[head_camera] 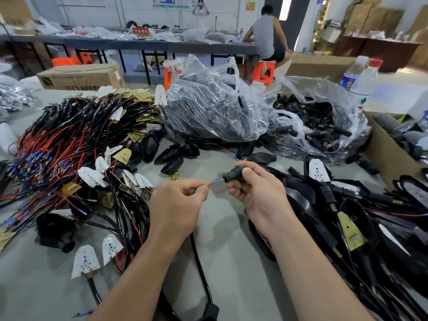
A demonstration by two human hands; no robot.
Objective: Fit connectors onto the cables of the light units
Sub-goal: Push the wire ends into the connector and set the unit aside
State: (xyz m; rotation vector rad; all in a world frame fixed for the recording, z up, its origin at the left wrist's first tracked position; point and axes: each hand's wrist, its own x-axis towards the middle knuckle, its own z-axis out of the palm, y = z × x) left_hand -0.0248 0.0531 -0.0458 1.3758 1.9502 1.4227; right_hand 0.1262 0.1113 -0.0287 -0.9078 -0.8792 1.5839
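My left hand (179, 205) pinches a thin red wire (211, 184) that ends in a blue crimp terminal (218, 181). My right hand (253, 184) grips a black cylindrical connector (231, 175) between thumb and fingers. The terminal's metal tip touches the connector's left opening. A black cable (201, 262) runs from under my left hand toward the near table edge. Both hands hover over the grey table (231, 262) at centre.
A pile of red and black cables with white LED boards (69, 144) fills the left. Clear bags hold black housings (208, 107) and connectors (322, 126). Finished units (361, 216) lie right, by a cardboard box (389, 158) and two bottles (361, 82). A person (266, 35) sits behind.
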